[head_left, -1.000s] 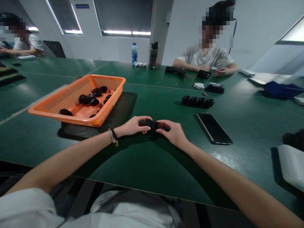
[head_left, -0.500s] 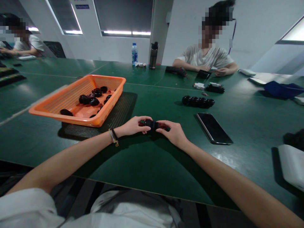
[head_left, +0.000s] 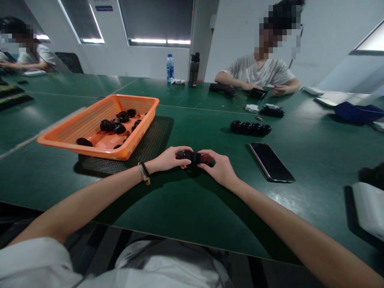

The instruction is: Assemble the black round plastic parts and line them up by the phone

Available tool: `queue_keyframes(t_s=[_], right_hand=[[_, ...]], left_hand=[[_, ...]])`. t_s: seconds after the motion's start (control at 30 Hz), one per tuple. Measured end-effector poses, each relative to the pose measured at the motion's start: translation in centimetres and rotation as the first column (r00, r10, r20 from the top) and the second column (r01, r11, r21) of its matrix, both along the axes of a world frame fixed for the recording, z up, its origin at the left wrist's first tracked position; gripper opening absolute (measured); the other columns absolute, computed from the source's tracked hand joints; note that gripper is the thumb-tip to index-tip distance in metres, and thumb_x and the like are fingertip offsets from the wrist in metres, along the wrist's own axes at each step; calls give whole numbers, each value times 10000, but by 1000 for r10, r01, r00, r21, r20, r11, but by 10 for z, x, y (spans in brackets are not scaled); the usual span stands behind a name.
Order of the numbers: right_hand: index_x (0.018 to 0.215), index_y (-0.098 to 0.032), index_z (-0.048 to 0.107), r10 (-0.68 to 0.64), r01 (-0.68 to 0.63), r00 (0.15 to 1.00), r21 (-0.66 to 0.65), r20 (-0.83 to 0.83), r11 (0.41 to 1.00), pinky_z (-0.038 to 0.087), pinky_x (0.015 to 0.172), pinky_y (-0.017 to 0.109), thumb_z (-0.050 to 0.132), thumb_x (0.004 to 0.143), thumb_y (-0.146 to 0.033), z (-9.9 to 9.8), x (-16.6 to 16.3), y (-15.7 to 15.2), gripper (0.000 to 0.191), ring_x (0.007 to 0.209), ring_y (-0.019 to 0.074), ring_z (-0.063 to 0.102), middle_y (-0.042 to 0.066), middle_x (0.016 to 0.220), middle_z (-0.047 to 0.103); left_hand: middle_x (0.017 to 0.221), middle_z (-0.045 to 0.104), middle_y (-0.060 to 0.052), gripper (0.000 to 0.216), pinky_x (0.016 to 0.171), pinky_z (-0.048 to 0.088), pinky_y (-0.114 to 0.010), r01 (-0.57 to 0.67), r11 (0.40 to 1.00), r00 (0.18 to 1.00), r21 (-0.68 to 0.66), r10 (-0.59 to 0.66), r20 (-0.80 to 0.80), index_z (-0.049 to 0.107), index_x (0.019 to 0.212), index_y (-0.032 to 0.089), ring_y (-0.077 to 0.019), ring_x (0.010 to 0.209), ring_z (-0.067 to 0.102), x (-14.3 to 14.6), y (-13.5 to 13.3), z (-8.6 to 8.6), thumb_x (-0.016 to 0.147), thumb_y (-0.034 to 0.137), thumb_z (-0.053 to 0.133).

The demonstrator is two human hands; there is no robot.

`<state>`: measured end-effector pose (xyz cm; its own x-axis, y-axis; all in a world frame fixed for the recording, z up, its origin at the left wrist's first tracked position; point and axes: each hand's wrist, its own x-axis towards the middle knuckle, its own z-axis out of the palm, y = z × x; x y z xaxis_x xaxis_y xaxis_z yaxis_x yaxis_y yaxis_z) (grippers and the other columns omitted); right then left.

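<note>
My left hand [head_left: 169, 159] and my right hand [head_left: 218, 167] meet over the green table [head_left: 186, 200], both closed on a small black part with a dark red piece [head_left: 193, 157] held between the fingertips. The left wrist wears bracelets. An orange basket [head_left: 75, 138] with several similar black parts stands to the left of my hands. A row of black parts [head_left: 250, 128] lies beyond my right hand.
A dark phone [head_left: 270, 162] lies face up to the right of my hands. A black mesh mat [head_left: 150, 142] sits under the basket. Across the table a person handles small parts; bottles [head_left: 169, 68] stand at the far edge. White and dark objects [head_left: 369, 204] lie at the right.
My hands stay in place on the part; the fingers shift only slightly. The person opposite has moved a little.
</note>
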<state>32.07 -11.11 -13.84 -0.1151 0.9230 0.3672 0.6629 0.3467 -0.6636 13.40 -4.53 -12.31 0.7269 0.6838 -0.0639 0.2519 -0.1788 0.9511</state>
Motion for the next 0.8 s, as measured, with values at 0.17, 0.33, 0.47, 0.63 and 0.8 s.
queue_keyframes(t_s=[0.17, 0.33, 0.47, 0.63, 0.8], right_hand=[[939, -211, 614, 1, -1, 1000, 6, -14, 1000, 525, 703, 310, 646, 671, -151, 0, 0, 0, 277, 720, 159, 646, 5, 808, 688], [946, -211, 620, -7, 7, 1000, -11, -18, 1000, 528, 697, 304, 648, 673, -144, 1, 0, 0, 282, 719, 160, 650, 5, 808, 694], [952, -200, 623, 0, 0, 1000, -25, -16, 1000, 529, 688, 301, 644, 678, -132, 1, 0, 0, 283, 722, 161, 652, 11, 805, 697], [972, -185, 622, 7, -8, 1000, -37, -14, 999, 526, 674, 295, 643, 695, -151, 1, 1, 1, 279, 720, 159, 647, 20, 812, 696], [974, -177, 627, -1, 0, 1000, -63, -20, 998, 522, 675, 287, 643, 699, -151, 2, 1, 1, 277, 718, 156, 647, 24, 807, 699]], left_hand=[[702, 578, 31, 425, 620, 494, -227, 7, 1000, 1000, 13, -7, 6, 521, 1094, 131, -63, 540, 554, 0, 0, -1, 692, 221, 626], [696, 575, 27, 433, 623, 493, -228, 1, 1000, 1000, 7, -1, 2, 518, 1102, 121, -64, 539, 553, 0, 0, -1, 694, 217, 624], [703, 574, 24, 443, 620, 490, -227, -3, 1000, 1000, 4, 3, -2, 514, 1110, 113, -60, 536, 548, 0, -1, 0, 691, 207, 623], [729, 578, 16, 440, 617, 491, -226, -1, 1000, 1000, 1, 1, 1, 512, 1107, 113, -58, 539, 546, 0, -1, 0, 692, 205, 625], [719, 578, 24, 439, 624, 496, -226, 10, 1000, 1000, 2, -10, 2, 513, 1108, 124, -59, 542, 549, 0, 0, -2, 693, 215, 627]])
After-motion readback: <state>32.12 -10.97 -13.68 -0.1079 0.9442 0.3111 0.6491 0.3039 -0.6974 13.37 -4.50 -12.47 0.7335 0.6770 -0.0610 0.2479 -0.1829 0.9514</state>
